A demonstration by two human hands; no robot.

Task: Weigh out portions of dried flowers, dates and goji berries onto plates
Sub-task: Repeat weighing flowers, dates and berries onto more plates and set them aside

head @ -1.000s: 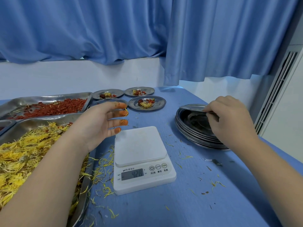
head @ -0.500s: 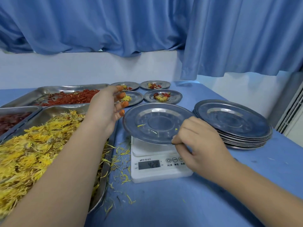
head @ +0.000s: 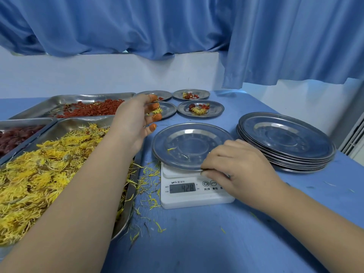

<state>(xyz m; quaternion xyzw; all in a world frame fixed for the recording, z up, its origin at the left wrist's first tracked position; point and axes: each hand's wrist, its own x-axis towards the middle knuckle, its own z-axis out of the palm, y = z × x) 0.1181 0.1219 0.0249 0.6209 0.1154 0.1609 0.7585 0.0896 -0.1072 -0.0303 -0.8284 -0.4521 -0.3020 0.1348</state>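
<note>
Lifted off the pile at the right, a round stainless-steel plate point(head: 183, 142) now sits on the white digital kitchen scale point(head: 197, 201), which stood bare a second ago. The right hand point(head: 238, 172) has come across with it and pinches the plate's near rim with curled fingers. The left hand point(head: 134, 125) hovers just left of the plate, above the far corner of the steel tray of yellow dried flowers point(head: 78, 126). Its fingers are loosely spread, orange-stained at the tips, and grasp nothing. The display shows 428. By my reading, the plate is set down and needs letting go before any flowers go on.

The plate overhangs the scale's platform all round. Its left rim lies near the flower tray's edge, and its right rim is near but apart from the stack of empty steel plates point(head: 285, 138). At far left are the steel tray of red goji berries point(head: 49, 104) and the steel tray of dark red dates point(head: 25, 121). Four small filled plates point(head: 216, 109) sit at the far side. Loose petals litter the blue table point(head: 216, 243) between tray and scale.
</note>
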